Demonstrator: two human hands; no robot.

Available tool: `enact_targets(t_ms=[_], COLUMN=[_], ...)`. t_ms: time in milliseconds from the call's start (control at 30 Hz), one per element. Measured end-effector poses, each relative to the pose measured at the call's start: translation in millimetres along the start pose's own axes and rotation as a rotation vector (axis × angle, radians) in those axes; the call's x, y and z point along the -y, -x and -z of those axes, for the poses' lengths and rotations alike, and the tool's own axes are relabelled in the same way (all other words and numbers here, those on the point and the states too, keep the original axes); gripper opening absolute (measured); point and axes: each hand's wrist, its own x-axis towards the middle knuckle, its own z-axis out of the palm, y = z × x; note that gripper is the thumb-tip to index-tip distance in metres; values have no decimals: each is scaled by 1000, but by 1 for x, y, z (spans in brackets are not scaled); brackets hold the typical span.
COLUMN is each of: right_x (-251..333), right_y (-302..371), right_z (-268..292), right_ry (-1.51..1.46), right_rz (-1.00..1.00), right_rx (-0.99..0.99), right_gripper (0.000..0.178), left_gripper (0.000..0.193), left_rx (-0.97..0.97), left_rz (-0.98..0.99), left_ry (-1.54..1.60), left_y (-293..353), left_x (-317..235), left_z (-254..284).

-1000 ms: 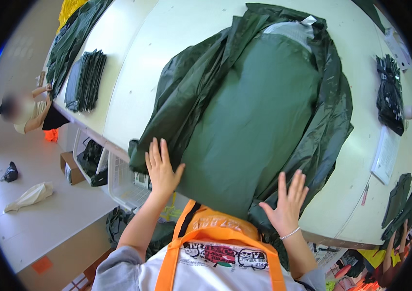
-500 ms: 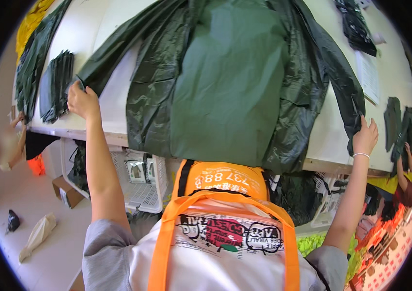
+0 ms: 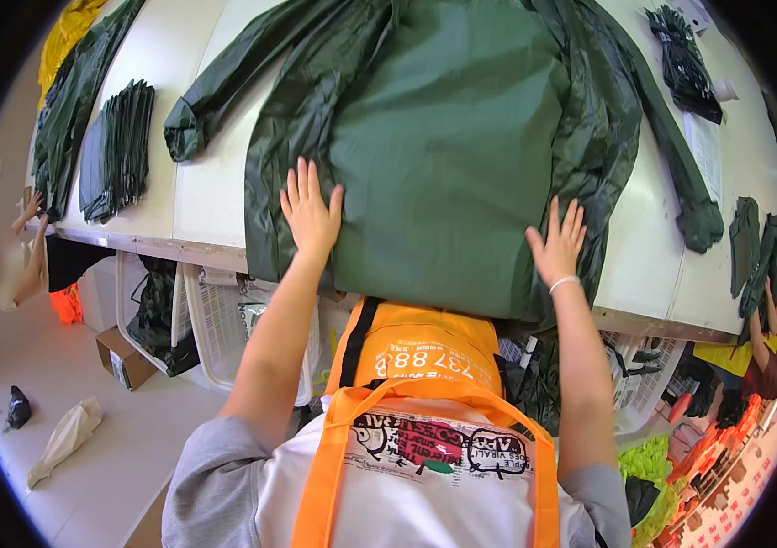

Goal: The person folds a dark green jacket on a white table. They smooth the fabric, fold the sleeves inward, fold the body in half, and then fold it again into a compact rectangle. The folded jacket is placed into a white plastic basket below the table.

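A dark green raincoat (image 3: 443, 155) lies spread over the white table, its lower edge hanging at the table's front. Both its sleeves angle out to the sides, the left sleeve (image 3: 224, 87) ending in a gathered cuff. My left hand (image 3: 311, 212) rests flat on the coat's left part, fingers spread, holding nothing. On the right part lies my right hand (image 3: 559, 245), also flat with its fingers apart and nothing in it. The coat's top runs out of view.
Left of the coat sits a stack of folded dark green pieces (image 3: 117, 151). A black bundle (image 3: 685, 68) lies at the far right of the table (image 3: 653, 274). White baskets (image 3: 215, 338) stand underneath. Co-workers' hands (image 3: 30, 212) show at the left and right edges.
Both hands have let go of the sleeve ends and moved inward onto the coat's body. The sleeves now lie loose on the table, and the fingers have opened flat.
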Motion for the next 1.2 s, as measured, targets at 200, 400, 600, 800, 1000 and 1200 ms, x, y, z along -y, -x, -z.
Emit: enact_targets(t_ms=[200, 400, 600, 800, 1000, 1200], right_x=[-42, -111, -100, 11, 144, 170], right_y=[-37, -17, -4, 15, 39, 32], right_z=[36, 75, 133, 72, -1, 13], right_ry=[-275, -588, -1889, -126, -1230, -1908], right_rz=[-97, -458, -465, -37, -116, -411], right_rx=[-111, -223, 19, -432, 236, 582], right_gripper=[38, 30, 35, 32, 28, 10], left_gripper=[38, 22, 31, 31, 29, 21], left_rx=[-128, 77, 450, 682, 755, 10], left_rz=[17, 222, 460, 630, 701, 178], left_ry=[246, 149, 1871, 1318, 1686, 676], left_y=[-33, -46, -58, 4, 22, 57], left_x=[16, 32, -9, -85, -86, -108], left_z=[4, 40, 158, 22, 8, 71])
